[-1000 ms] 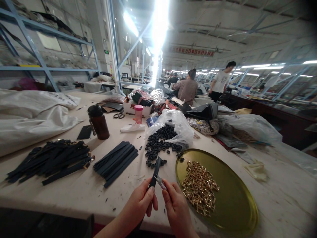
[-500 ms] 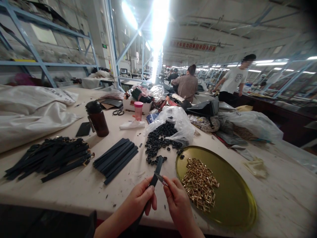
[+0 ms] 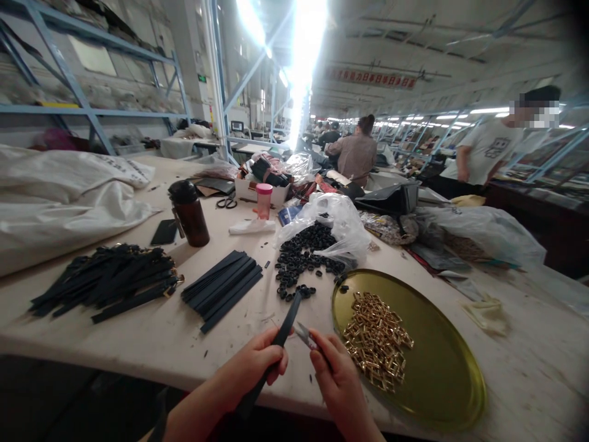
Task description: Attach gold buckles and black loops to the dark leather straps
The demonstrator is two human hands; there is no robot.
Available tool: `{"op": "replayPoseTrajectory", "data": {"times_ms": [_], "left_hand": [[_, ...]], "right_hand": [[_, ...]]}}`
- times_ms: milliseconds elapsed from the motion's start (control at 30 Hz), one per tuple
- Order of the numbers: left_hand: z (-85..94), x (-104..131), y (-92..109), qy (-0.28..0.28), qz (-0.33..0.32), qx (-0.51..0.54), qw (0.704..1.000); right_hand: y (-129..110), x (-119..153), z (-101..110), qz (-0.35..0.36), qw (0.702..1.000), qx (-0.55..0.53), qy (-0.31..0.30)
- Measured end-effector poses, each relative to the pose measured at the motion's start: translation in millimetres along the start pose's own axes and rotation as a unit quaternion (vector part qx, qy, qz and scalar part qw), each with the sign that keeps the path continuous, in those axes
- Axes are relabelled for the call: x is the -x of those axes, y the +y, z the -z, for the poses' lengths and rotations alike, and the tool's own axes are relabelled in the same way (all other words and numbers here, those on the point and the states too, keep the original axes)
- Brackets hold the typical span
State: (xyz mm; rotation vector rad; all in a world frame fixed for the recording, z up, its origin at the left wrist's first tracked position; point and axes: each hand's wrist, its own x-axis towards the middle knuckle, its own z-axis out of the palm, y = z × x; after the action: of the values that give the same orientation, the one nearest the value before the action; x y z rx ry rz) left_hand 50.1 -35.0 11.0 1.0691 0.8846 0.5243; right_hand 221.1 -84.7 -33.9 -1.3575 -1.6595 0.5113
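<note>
My left hand (image 3: pixel 263 361) is closed on a dark strap (image 3: pixel 289 319) that slants up and away over the table. Pinched in my right hand (image 3: pixel 332 368) is a small metal cutting tool (image 3: pixel 304 334), its tip just right of the strap and apart from it. Beyond the strap's far end lie many small black loops (image 3: pixel 304 252), partly in a clear plastic bag (image 3: pixel 343 224). Gold buckles (image 3: pixel 377 341) are heaped on a round gold tray (image 3: pixel 446 368) to the right. A stack of flat dark straps (image 3: pixel 223 288) lies left of my hands.
Farther left is a pile of straps with gold fittings (image 3: pixel 110 279). Behind are a phone (image 3: pixel 164 231), a brown bottle (image 3: pixel 189 215), scissors (image 3: pixel 226 202) and a pink-lidded cup (image 3: pixel 264 201). Plastic bags (image 3: pixel 483 233) lie at the right; a person (image 3: pixel 494 144) stands beyond.
The tool tip has moved off the strap, opening a small gap. The view has shifted slightly, and the standing person at the right is nearer and leaning.
</note>
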Motion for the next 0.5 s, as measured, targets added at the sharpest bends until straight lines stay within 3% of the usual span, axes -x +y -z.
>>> {"op": "replayPoseTrajectory", "data": {"times_ms": [133,500], "left_hand": [[2.3,3.4,1.6,-0.032,0.022,0.003,0.999],[6.5,12.7,15.1,-0.071,0.104,0.005,0.992]], "right_hand": [[-4.9,0.3,1.2,0.031,0.996,0.048,-0.074],[-5.0,-11.1,13.0,0.072,0.981,0.125,-0.128]]}}
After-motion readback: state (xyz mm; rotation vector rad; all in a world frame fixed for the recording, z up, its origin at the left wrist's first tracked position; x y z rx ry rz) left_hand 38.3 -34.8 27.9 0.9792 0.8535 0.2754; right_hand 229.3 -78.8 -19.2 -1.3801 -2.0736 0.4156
